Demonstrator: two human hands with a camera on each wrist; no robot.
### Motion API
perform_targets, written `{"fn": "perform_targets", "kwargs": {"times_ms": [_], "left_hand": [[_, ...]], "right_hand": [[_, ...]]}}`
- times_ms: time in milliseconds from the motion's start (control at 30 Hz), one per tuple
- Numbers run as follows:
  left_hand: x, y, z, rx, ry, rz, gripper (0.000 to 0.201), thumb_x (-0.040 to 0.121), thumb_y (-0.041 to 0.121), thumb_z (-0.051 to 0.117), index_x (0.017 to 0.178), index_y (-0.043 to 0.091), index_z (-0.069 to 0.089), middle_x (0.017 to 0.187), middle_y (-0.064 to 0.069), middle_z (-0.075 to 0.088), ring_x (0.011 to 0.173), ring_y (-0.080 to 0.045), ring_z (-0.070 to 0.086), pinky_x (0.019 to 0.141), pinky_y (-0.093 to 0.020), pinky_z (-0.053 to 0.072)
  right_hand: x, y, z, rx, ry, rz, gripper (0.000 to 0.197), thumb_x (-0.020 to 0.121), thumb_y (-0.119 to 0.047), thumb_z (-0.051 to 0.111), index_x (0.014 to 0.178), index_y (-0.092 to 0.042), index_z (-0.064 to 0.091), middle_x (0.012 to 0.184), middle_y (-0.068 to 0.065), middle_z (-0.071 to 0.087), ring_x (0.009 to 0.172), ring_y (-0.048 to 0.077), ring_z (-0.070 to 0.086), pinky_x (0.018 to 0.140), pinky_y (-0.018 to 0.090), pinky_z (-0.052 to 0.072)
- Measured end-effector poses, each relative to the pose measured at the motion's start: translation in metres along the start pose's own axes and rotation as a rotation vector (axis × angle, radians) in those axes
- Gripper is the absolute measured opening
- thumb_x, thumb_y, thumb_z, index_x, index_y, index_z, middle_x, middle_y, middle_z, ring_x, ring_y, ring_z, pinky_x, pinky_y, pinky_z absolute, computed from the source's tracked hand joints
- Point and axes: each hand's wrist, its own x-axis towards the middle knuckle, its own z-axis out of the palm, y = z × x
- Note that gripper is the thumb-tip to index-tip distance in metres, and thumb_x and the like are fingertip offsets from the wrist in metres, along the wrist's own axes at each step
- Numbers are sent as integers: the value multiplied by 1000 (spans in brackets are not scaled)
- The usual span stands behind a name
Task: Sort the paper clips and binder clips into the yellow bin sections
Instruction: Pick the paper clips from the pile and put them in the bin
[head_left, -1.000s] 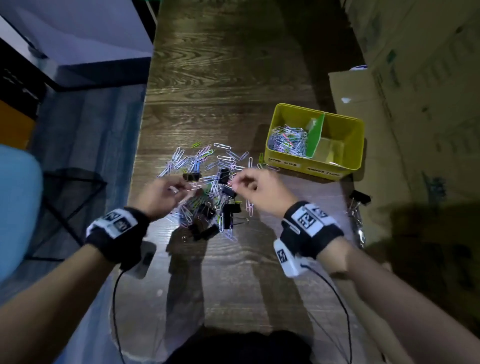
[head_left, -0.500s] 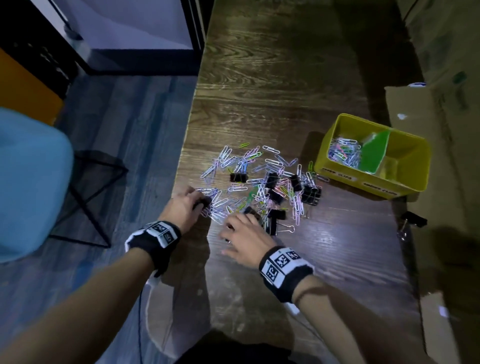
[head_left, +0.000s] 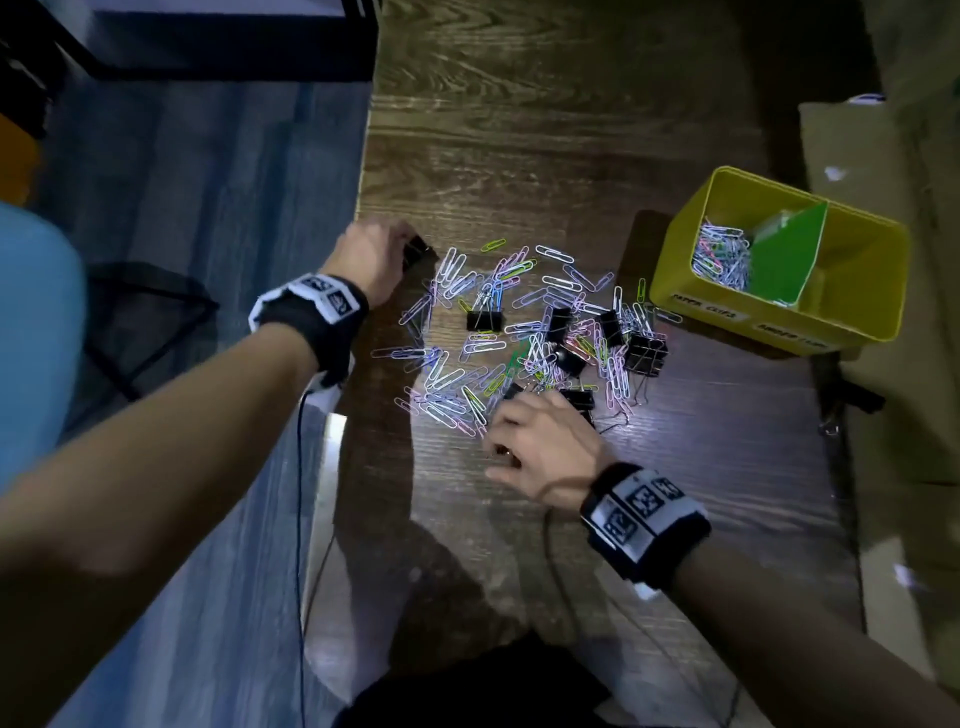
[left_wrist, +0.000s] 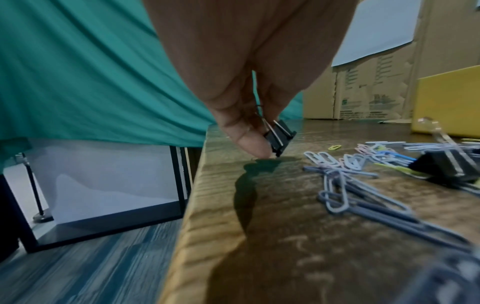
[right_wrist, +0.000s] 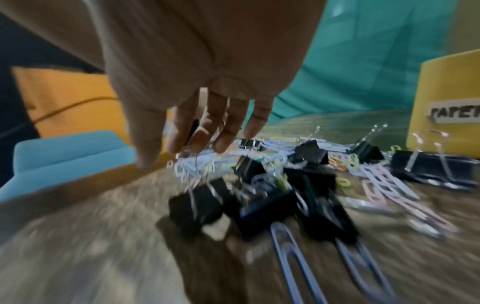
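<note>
**Sorting underway: binder clip in L hand, mixed pile unsorted**

L hand (left_wrist: 249, 61), at the table's (head_left: 519, 130) left edge: thumb and fingertips clamped on a small black binder clip (left_wrist: 280, 134), its corner touching the wood. Judged stiff, light, sprung; best held by the body or wire handles.

Centre: mixed pile of paper clips (head_left: 467, 374) w/ several black binder clips (head_left: 484, 319) scattered through it. Paper clips judged thin, slippery, prone to interlock; pinch singly or scoop.

R hand (head_left: 540, 441) at the pile's near edge, fingers curled down among the clips. Wrist view blurred; something dark sits between the fingers, but cannot tell if it grips anything.

Right: yellow bin (head_left: 852, 312) w/ green divider (head_left: 784, 260). Left section holds paper clips; right section's floor mostly hidden by the divider and near wall. Front labels only partly legible.
</note>
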Motion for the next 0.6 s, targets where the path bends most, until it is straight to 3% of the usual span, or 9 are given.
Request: {"fn": "perform_targets", "kwargs": {"times_ms": [67, 133, 233, 333, 400, 467, 533, 600], "left_hand": [[10, 3, 3, 4, -46, 36, 33, 90, 8, 45, 121, 11, 57, 118, -22, 59, 104, -37, 58, 90, -40, 48], [8, 5, 7, 8, 5, 79, 41, 89, 11, 47, 129, 15, 49, 124, -21, 49, 102, -39, 56, 84, -45, 50], [-1, 11, 15, 40, 103, 243, 33, 90, 15, 44, 121, 11, 53, 115, -20, 49, 97, -37, 55, 75, -48, 52], [-7, 11, 30, 128, -13, 478, 28, 90, 11, 46, 114, 6, 60, 113, -21, 57, 100, -39, 55, 79, -52, 50], [-8, 7, 41, 197, -140, 455, 35, 93, 14, 46, 127, 12, 53, 132, -21, 50, 118, -41, 47, 93, -55, 44], [-13, 5, 50, 257, -291, 377, 45, 96, 23, 40, 141, 19, 35, 149, -19, 28, 136, -40, 26, 107, -58, 29], [-22, 7, 55, 282, -361, 314, 50, 98, 27, 33, 146, 21, 22, 155, -14, 13, 142, -36, 9, 113, -57, 14], [-41, 9, 56, 233, -360, 297, 50, 99, 26, 32, 147, 21, 19, 156, -11, 11, 143, -34, 3, 115, -54, 9]], "right_hand": [[18, -3, -17, 19, -13, -30, 26, 80, -41, 66, 98, -22, 68, 104, 1, 62, 102, 23, 54, 88, 39, 36], [38, -3, -31, 30, 74, 9, 25, 86, -32, 61, 107, -18, 67, 115, 5, 59, 110, 25, 51, 93, 41, 36], [67, 9, -41, 32, 218, 173, 35, 85, -9, 60, 119, -15, 61, 139, 15, 44, 123, 33, 44, 101, 47, 39], [86, 24, -43, 8, 134, 310, 55, 83, -4, 57, 134, -22, 47, 152, 13, 26, 132, 31, 30, 108, 46, 33], [91, 29, -43, 24, 94, 325, 52, 87, -9, 55, 137, -20, 45, 148, 7, 36, 130, 28, 33, 108, 45, 32], [90, 32, -40, 89, 132, 328, 37, 90, -11, 52, 127, -16, 55, 132, 7, 54, 120, 26, 45, 103, 43, 37], [86, 36, -39, 149, 203, 351, 19, 92, -13, 53, 106, -14, 66, 110, 9, 65, 103, 28, 57, 92, 42, 46], [79, 42, -39, 162, 229, 393, 16, 93, -15, 53, 97, -16, 68, 102, 9, 67, 94, 29, 61, 85, 38, 51]]}}
